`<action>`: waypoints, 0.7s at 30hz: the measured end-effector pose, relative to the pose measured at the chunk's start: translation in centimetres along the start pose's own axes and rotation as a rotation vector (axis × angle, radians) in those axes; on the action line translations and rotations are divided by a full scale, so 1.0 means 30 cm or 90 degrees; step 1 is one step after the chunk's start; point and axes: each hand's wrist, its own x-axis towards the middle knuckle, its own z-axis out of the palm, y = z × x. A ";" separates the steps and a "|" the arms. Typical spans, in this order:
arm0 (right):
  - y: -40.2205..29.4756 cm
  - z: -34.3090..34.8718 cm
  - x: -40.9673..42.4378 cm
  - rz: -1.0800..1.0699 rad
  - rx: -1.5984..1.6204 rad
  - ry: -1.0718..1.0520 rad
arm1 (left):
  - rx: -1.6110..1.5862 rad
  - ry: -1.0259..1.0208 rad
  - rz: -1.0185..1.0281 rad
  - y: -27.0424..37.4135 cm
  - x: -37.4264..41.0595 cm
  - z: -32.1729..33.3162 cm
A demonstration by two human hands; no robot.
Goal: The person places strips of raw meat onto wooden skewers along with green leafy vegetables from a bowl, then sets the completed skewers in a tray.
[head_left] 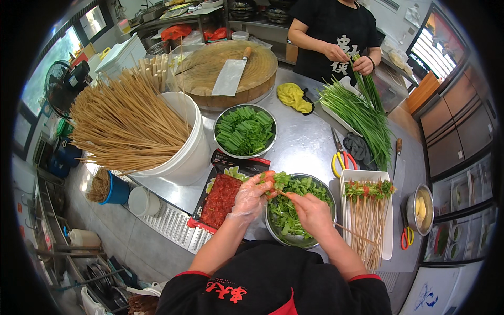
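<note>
In a clear plastic glove, my left hand (251,195) pinches a small bundle of green herbs (280,179) wrapped in red meat. My bare right hand (313,212) grips a thin wooden skewer (354,233), whose front end meets the bundle. Beneath both hands stands a steel bowl (334,214) of leafy cut greens (293,220). Left of it, a black tray (204,189) holds sliced red meat (220,201). At right, finished skewers (366,220) lie side by side in a white rectangular tray (388,246), their green-and-red ends at the far side.
A white bucket (199,145) bristles with wooden skewers (130,122). Beyond are a bowl of chopped green stalks (245,130) and a cleaver (230,76) on a round chopping block (193,67). Scissors (341,157) and a knife (398,151) lie rightward. Across the table, another person (334,35) handles long green stalks (358,114).
</note>
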 end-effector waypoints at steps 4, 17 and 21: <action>0.004 0.012 0.001 0.004 0.070 0.010 | -0.033 -0.020 -0.034 0.004 0.000 -0.004; -0.015 0.013 0.013 0.024 0.144 0.052 | 0.039 -0.005 0.041 -0.021 -0.021 0.034; -0.014 0.022 0.012 0.027 0.136 0.067 | 0.307 0.035 0.148 -0.020 -0.034 0.061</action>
